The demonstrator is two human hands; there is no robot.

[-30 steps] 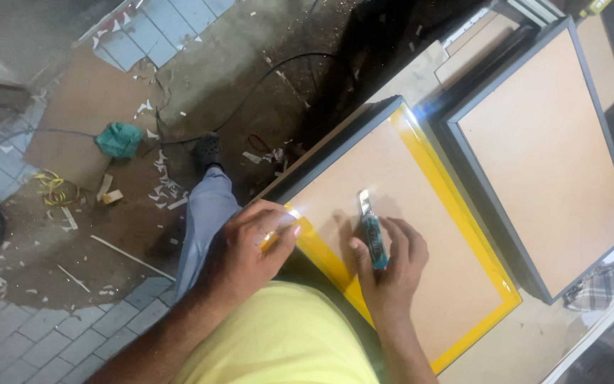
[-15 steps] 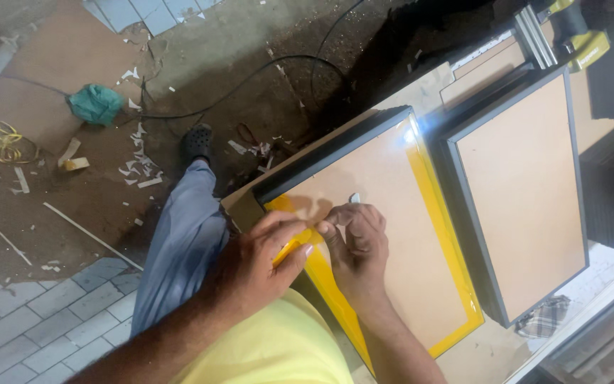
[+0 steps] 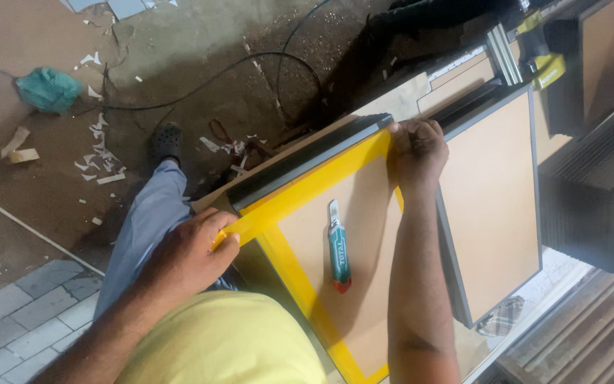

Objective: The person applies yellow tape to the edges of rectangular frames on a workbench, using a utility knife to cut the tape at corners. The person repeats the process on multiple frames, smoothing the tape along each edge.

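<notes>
A dark picture frame (image 3: 305, 165) lies back-up, its brown backing board (image 3: 371, 213) edged with yellow tape. A fresh strip of yellow tape (image 3: 307, 190) is stretched along the frame's left edge. My left hand (image 3: 192, 257) pinches the strip's near end at the near corner. My right hand (image 3: 416, 148) is curled over the strip's far end and presses it onto the far corner. A teal utility knife (image 3: 337, 247) with a red end lies loose on the backing board between my arms, touched by neither hand.
A second dark frame (image 3: 493, 199) lies back-up just right of the first. Stacked dark frames (image 3: 595, 203) and a yellow-black tool (image 3: 545, 60) are at the far right. On the floor are a black cable (image 3: 200, 77), a green rag (image 3: 47, 89) and paper scraps. A checked cloth (image 3: 499, 316) lies nearby.
My right hand has put the knife down on the board and moved to the far corner, drawing yellow tape along the frame's edge. My left hand still holds the near end.
</notes>
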